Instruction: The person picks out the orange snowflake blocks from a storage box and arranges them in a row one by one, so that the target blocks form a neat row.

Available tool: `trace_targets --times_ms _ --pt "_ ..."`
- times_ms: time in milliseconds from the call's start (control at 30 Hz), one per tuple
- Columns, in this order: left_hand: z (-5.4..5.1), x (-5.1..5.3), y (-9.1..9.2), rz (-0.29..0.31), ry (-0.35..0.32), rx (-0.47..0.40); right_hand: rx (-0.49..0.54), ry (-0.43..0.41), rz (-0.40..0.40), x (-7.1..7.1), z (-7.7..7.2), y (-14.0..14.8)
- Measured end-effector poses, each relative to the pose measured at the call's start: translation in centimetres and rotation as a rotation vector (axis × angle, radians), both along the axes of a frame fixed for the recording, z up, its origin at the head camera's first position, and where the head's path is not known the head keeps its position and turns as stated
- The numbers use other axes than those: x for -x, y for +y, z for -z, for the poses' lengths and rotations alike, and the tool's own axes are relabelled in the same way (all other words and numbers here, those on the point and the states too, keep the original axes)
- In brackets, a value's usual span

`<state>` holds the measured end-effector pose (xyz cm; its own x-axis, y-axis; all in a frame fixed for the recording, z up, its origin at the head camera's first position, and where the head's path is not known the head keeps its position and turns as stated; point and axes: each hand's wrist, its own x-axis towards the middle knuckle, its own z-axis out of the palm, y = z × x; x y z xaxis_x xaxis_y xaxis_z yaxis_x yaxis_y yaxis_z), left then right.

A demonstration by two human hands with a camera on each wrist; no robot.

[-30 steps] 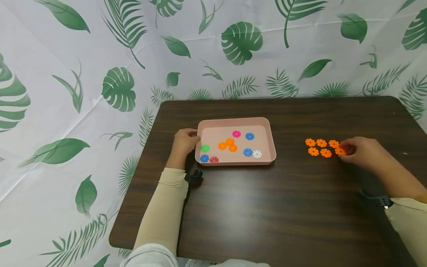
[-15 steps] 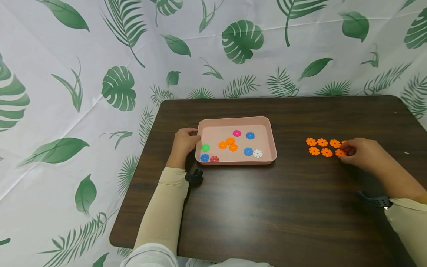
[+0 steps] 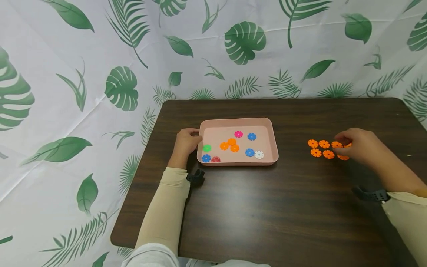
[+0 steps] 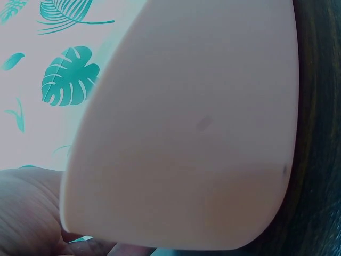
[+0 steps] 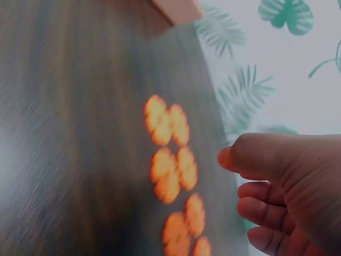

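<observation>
My left hand holds the left side of a shallow pink tray. In the left wrist view the tray wall fills most of the frame, and part of the hand shows at lower left. Inside the tray lie notched plastic discs, among them an orange disc, a pink disc, a white disc and a green disc. My right hand hovers over two rows of orange discs, partly hiding those at the right end. Its fingers are loosely bent and hold nothing.
A dark wooden table carries everything. Behind it and at its left hangs a white cloth printed with green leaves. A black strap sits at the left wrist, another strap at the right.
An orange disc has been set down at the right end of the rows, and my right hand has let go and lifted slightly. The left hand stays at the tray.
</observation>
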<state>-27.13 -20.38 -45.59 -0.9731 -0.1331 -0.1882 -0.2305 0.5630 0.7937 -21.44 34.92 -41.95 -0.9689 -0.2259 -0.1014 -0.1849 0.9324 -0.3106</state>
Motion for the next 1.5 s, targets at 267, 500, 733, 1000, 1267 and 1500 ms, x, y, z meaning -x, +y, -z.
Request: trace_targets --times_ms 267,500,733,1000,1267,1500 --pt "-0.2 0.1 -0.1 -0.001 0.017 0.038 0.075 0.062 -0.046 2.0 -2.1 -5.3" --pt "-0.1 0.0 0.1 -0.001 0.022 0.030 0.150 0.129 -0.139 3.4 -2.6 -12.1" --pt "-0.1 -0.2 0.2 -0.012 0.013 0.041 0.190 0.106 -0.222 4.7 -1.5 -18.0" --pt "-0.1 0.0 0.3 -0.021 0.002 0.045 0.207 0.050 -0.309 6.6 0.2 -23.3" --pt "-0.1 -0.2 0.5 -0.028 0.006 0.060 0.170 -0.059 -0.342 7.4 1.2 -28.0" --pt "-0.5 -0.3 0.3 -0.027 0.016 0.056 0.125 -0.049 -0.400 8.3 2.3 -29.9"
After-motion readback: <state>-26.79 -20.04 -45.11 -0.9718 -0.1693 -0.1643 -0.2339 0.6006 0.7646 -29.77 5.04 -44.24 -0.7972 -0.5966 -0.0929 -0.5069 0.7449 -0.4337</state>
